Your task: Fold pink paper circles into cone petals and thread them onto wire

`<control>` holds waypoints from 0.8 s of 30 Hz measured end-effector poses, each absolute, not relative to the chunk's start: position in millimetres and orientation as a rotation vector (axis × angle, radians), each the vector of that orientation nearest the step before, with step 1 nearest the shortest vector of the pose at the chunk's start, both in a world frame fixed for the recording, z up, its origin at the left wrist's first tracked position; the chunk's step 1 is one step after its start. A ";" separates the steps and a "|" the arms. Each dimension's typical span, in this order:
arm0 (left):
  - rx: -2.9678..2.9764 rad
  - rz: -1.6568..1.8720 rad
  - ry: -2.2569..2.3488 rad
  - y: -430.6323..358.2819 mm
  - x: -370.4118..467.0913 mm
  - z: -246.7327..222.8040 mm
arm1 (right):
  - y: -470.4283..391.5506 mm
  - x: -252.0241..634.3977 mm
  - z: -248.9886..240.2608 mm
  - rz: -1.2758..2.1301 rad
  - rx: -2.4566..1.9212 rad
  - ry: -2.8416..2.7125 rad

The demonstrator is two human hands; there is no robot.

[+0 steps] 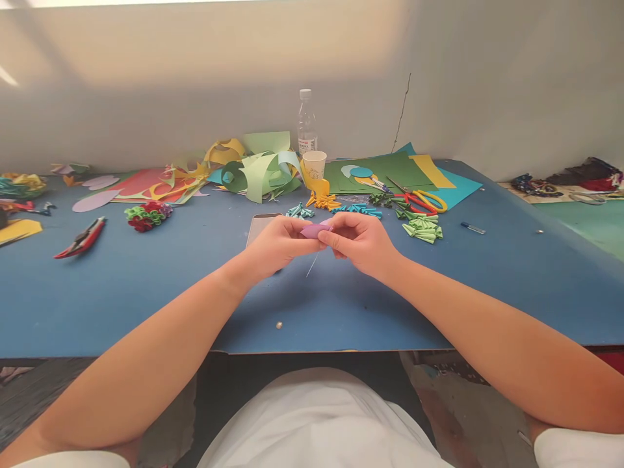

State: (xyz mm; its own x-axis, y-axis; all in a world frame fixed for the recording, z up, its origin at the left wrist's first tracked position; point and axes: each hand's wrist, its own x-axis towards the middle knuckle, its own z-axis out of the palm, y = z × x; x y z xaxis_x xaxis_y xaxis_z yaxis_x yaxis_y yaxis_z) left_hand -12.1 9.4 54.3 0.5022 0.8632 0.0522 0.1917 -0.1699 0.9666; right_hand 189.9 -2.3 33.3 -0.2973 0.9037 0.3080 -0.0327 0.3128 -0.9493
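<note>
Your left hand [277,246] and right hand [363,242] meet above the blue table [146,292], both pinching a small folded pink paper [316,229] between fingertips, with green paper folds [423,229] and scissors [422,200] just beyond your right hand.

Both forearms are bare from the short white sleeves down; the left hand [275,244] and right hand [363,244] wear nothing; a white top covers the torso.
</note>
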 end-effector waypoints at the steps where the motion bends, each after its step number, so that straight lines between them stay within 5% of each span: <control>1: 1.659 0.780 0.909 9.8 -11.9 54.1 | -2.2 189.6 33.6 1.167 -0.807 -1.573; 24: 1.755 0.841 0.980 5.4 -9.4 54.8 | -3.5 191.0 32.2 1.069 -0.874 -1.585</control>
